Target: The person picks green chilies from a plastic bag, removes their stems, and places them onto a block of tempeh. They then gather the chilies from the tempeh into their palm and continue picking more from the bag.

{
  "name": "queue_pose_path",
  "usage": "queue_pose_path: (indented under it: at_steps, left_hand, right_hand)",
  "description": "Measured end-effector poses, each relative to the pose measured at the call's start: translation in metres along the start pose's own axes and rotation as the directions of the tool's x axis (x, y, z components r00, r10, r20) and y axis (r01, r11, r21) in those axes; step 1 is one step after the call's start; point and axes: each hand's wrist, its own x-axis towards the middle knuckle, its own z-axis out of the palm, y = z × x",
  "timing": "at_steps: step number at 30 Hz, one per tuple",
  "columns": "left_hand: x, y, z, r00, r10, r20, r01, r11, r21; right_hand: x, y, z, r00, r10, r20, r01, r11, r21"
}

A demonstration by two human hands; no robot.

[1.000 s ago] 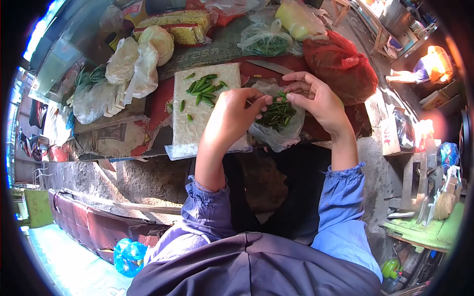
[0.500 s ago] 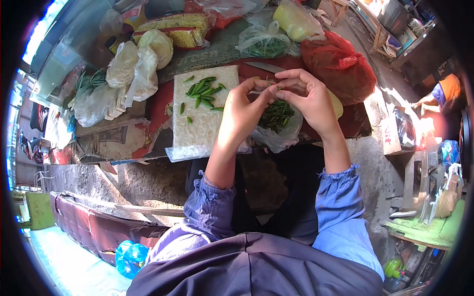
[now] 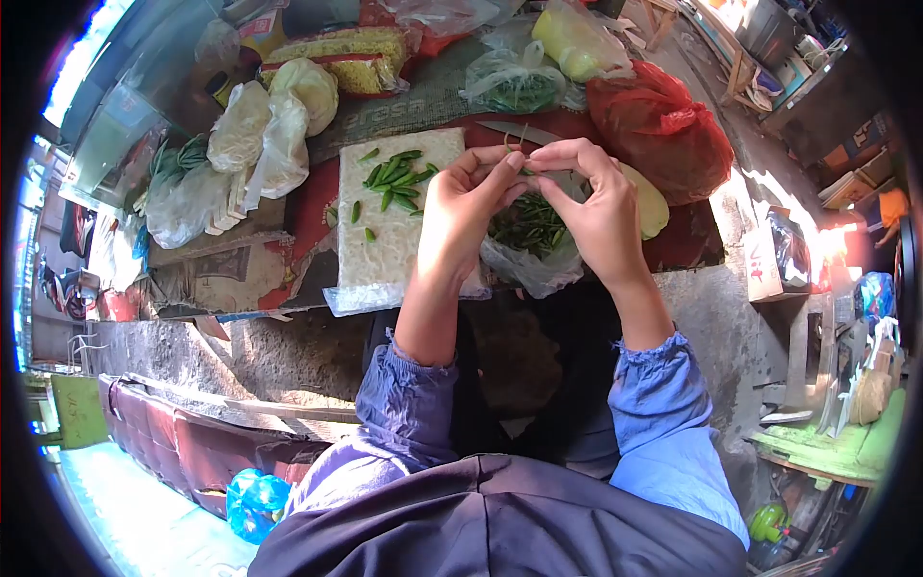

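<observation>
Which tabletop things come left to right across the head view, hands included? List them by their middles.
Cloudy plastic bag → pale round vegetable → pile of green chillies → left hand → open clear bag → right hand → red plastic bag.

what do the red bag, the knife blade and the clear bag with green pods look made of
Red bag: likely thin plastic film, slightly glossy; it crinkles and looks partly see-through. Knife blade: probably metal, grey and smooth; which metal I can't tell. Clear bag around the green pods: seems soft plastic film, with loose folds and pale highlights.
</observation>
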Motion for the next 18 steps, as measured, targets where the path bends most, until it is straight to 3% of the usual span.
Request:
queue_pose_path:
  at_steps: [2, 6, 8, 9, 11, 16, 18]
  left_hand:
    - [0.000, 0.001, -0.002, 1.000, 0.022, 0.012, -0.023, 0.999, 0.024]
    - [0.000, 0.002, 0.000, 0.996, 0.062, 0.064, -0.067, 0.995, 0.080]
    - [-0.002, 0.004, 0.002, 0.996, 0.046, 0.079, -0.053, 0.995, 0.086]
    - [-0.002, 0.004, 0.002, 0.995, 0.033, 0.094, -0.042, 0.995, 0.092]
    - [-0.001, 0.002, 0.000, 0.991, 0.030, 0.129, -0.044, 0.993, 0.107]
    - [-0.003, 0.001, 0.004, 0.987, 0.052, 0.152, -0.083, 0.976, 0.203]
    - [-0.002, -0.002, 0.004, 0.974, 0.140, 0.176, -0.191, 0.929, 0.318]
  right_hand:
    - [-0.001, 0.003, 0.006, 0.983, 0.178, 0.044, -0.181, 0.903, 0.390]
    - [0.000, 0.013, 0.002, 0.998, 0.060, 0.013, -0.061, 0.968, 0.245]
    - [0.001, 0.014, 0.003, 0.975, 0.220, -0.024, -0.206, 0.945, 0.255]
    - [0.001, 0.016, 0.003, 0.975, 0.220, -0.026, -0.207, 0.945, 0.254]
    - [0.000, 0.021, 0.005, 0.946, 0.323, 0.034, -0.303, 0.841, 0.448]
    - [0.001, 0.019, 0.000, 0.936, 0.328, 0.126, -0.351, 0.839, 0.415]
    - [0.001, 0.020, -0.001, 0.924, 0.349, 0.154, -0.381, 0.829, 0.410]
